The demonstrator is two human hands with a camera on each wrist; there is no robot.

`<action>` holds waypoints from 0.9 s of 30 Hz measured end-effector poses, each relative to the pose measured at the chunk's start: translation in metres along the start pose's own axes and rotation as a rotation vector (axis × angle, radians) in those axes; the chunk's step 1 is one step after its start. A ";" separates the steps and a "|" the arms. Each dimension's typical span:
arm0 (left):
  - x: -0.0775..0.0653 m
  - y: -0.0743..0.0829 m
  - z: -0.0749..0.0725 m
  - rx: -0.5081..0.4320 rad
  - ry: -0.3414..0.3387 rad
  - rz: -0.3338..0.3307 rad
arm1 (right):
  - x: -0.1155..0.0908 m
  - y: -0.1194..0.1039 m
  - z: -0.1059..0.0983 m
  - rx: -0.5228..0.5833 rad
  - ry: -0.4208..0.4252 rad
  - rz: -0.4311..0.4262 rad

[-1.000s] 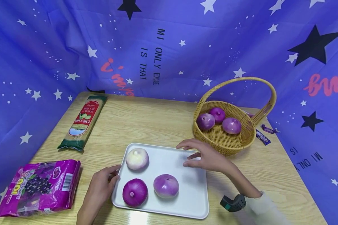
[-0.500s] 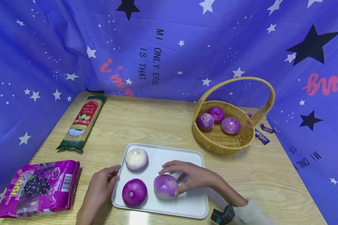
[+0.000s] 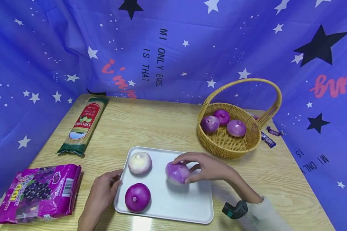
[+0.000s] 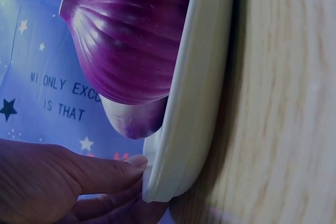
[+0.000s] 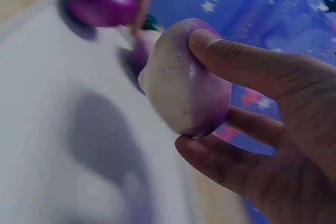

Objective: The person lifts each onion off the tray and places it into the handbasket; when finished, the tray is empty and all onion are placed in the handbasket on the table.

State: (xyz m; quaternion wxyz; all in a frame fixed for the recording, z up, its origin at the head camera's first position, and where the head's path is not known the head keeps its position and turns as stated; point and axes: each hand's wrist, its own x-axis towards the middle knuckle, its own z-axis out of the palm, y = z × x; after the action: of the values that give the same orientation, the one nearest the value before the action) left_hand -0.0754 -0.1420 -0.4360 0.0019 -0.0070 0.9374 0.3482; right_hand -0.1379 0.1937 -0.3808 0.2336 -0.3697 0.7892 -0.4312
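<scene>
In the head view my right hand [image 3: 203, 166] holds a smooth purple-and-white turnip [image 3: 176, 173] over the white tray [image 3: 191, 205]. The right wrist view shows my thumb on one side of this turnip [image 5: 176, 85] and fingers on the other, with its shadow on the tray below. My left hand [image 3: 102, 192] grips the left rim of the tray, thumb on the edge in the left wrist view, other fingers partly hidden. On the tray lie a dark red onion [image 3: 137, 197] at the near left and another turnip [image 3: 140, 163], white side up, behind it.
A wicker basket [image 3: 219, 149] with a tall handle stands back right, holding a red onion [image 3: 222, 117] and two turnips [image 3: 236, 128]. Wrapped candies [image 3: 268, 140] lie beyond it. Left are a pasta pack [image 3: 84, 123] and a purple grape-printed bag [image 3: 37, 192]. A starry blue cloth surrounds the table.
My right hand came down from the tray's far right side to the turnip, took hold of it, and lifted it, moving right and away. The left hand stayed at the rim.
</scene>
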 end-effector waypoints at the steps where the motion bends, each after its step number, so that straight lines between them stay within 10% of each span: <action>1: 0.000 0.000 0.000 0.000 0.001 0.000 | -0.001 -0.004 -0.008 -0.003 0.018 0.007; 11: -0.001 0.000 -0.001 -0.002 0.004 0.016 | -0.023 -0.020 -0.081 -0.127 0.258 0.129; 27: 0.000 -0.001 -0.002 -0.018 -0.008 -0.003 | -0.053 0.067 -0.137 -0.172 0.411 0.355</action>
State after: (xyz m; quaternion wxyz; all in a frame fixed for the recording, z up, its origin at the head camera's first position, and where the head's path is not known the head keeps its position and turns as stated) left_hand -0.0754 -0.1440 -0.4357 0.0063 -0.0071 0.9343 0.3564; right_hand -0.2244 0.3288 -0.3640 0.1082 -0.1488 0.9061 -0.3809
